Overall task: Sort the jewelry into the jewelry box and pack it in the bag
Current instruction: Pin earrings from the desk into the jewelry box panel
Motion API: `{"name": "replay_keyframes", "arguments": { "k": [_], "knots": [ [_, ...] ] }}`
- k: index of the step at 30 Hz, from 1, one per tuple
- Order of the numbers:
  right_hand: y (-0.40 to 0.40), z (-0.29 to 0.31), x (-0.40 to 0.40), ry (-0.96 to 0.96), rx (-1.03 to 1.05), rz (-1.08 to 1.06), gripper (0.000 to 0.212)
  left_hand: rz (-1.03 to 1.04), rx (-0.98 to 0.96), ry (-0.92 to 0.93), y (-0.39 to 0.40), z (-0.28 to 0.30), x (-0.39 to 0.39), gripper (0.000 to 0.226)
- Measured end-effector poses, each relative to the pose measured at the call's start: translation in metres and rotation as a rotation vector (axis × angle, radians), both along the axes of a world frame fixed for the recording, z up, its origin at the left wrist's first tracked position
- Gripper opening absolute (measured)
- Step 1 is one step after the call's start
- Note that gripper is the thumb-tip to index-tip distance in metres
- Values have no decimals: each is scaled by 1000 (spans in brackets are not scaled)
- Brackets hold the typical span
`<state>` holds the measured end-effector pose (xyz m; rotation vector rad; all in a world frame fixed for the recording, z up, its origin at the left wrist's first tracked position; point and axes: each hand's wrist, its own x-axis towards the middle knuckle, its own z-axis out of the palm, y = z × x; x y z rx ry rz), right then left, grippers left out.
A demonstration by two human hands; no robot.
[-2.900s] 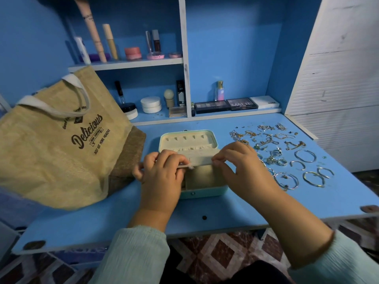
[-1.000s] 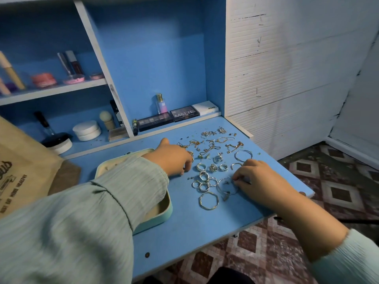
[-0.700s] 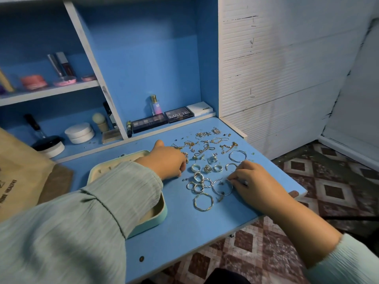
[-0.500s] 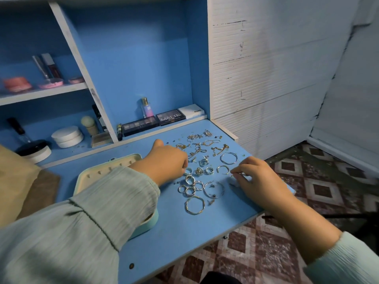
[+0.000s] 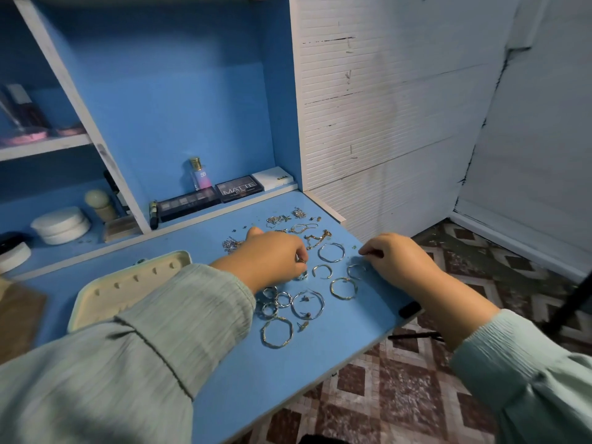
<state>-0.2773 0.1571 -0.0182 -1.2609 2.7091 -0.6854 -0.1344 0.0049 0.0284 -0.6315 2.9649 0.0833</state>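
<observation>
Loose jewelry lies on the blue table (image 5: 320,357): large hoops (image 5: 331,252) (image 5: 277,331), a cluster of small rings (image 5: 275,299), and thin chains (image 5: 304,229) further back. My left hand (image 5: 269,257) reaches across with curled fingers and pinches a small ring at its fingertips. My right hand (image 5: 397,261) rests near the table's right edge, its curled fingertips on the surface just above a small hoop (image 5: 355,270); nothing shows between them. The open mint jewelry box (image 5: 128,283) sits to the left, half hidden by my left sleeve. A corner of the brown bag (image 5: 16,315) shows at the far left.
Cosmetics line the back ledge: an eyeshadow palette (image 5: 238,189), a small perfume bottle (image 5: 198,174) and white jars (image 5: 61,224). The table ends just right of the jewelry, with patterned floor tiles below. A thin black leg (image 5: 570,306) stands at the far right.
Both hands left the jewelry box and moved right to the loose jewelry as the view swung right. Lately my left hand closed on a small ring and my right hand slid off the big hoop toward the table's edge.
</observation>
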Motion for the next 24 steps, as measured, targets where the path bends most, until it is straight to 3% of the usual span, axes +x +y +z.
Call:
{"name": "replay_keyframes", "arguments": {
  "k": [17, 24],
  "knots": [
    [-21, 6, 7, 1, 109, -45, 14, 28, 28, 8, 6, -3, -7, 25],
    [-19, 16, 22, -35, -6, -40, 17, 35, 31, 65, 7, 3, 5, 25]
  ]
}}
